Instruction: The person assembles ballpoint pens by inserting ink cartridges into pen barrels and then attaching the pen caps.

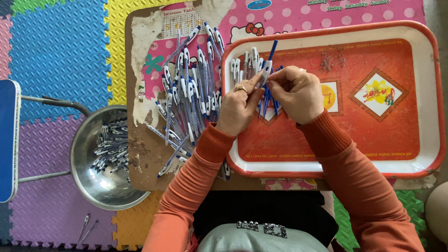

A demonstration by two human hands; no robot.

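Both hands (268, 95) pinch a slim plastic pen (267, 65).

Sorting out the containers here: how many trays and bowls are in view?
2. One red and white tray lies on the low table under the hands, left hand and right hand. One steel bowl of pen parts sits on the foam mat at left.

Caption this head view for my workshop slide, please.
Both hands, left hand and right hand, join a blue-and-white pen over an orange tray, finished pens heaped alongside.
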